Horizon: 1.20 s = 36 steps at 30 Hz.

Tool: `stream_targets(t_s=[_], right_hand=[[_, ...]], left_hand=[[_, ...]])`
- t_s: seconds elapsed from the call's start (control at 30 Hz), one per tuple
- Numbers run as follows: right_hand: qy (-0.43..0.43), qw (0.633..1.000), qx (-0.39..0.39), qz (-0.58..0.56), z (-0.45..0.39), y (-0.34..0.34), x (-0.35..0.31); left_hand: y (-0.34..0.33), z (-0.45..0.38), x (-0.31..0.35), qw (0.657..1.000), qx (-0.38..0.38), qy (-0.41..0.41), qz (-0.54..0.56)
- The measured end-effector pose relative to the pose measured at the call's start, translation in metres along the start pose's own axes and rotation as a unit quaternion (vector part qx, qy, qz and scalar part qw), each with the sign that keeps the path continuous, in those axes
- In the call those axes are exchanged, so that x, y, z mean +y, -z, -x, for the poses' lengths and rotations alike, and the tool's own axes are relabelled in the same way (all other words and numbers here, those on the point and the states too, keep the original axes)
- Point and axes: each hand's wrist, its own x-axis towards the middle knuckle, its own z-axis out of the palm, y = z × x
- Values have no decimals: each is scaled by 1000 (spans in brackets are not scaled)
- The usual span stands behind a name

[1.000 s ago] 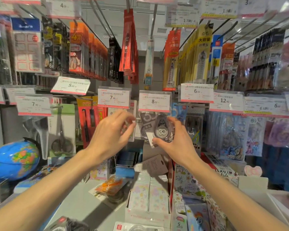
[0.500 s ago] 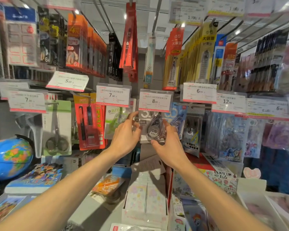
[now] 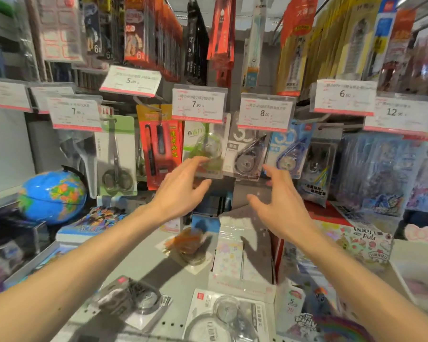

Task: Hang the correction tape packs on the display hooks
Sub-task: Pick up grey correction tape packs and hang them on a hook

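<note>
Correction tape packs hang in a row at the centre of the frame, below white price tags: a grey-and-black correction tape pack in clear plastic (image 3: pixel 248 154) sits under the tag marked 8.00 (image 3: pixel 265 111), a green correction tape pack (image 3: pixel 206 146) hangs just left of it under the tag marked 7.90 (image 3: pixel 198 104), and a blue correction tape pack (image 3: pixel 288 154) hangs just right of it. More blister packs lie flat on the grey table (image 3: pixel 143 262) at the bottom of the frame: a dark one (image 3: pixel 131 298) at lower left and a clear white-carded one (image 3: pixel 227 314) at bottom centre.

Both bare hands reach up in front of the hanging row and hold nothing. The left hand (image 3: pixel 183 186) has its fingers loosely spread, the fingertips lying over the lower edge of the green pack; whether they touch it cannot be told through the blur. The right hand (image 3: pixel 279 201) is spread too, fingers relaxed, just below the grey-and-black and blue packs.

At the left of the frame a blue globe (image 3: pixel 52 196) stands on the table, with carded scissors (image 3: pixel 116 156) and a red pen pack (image 3: pixel 158 146) hanging to its right. Much of the edge of the frame is blurred.
</note>
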Motion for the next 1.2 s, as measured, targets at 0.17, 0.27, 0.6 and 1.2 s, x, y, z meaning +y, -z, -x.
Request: stream_targets(t_s=[0.17,0.27,0.6,1.2], right_hand=[[52,981,-167,86,17,-33,-20],[79,950,-285,102,25,-67,-35],[82,891,-445,32,56,-169,-70],[71,968,-238,-34,36,-124,-47]], left_hand=[[14,49,-51,983,-145,51,-99],[18,79,-79,952,-247,94,-156],[11,137,-122,877,-404,187,-182],[16,103,-107,959,-199,201,-6]])
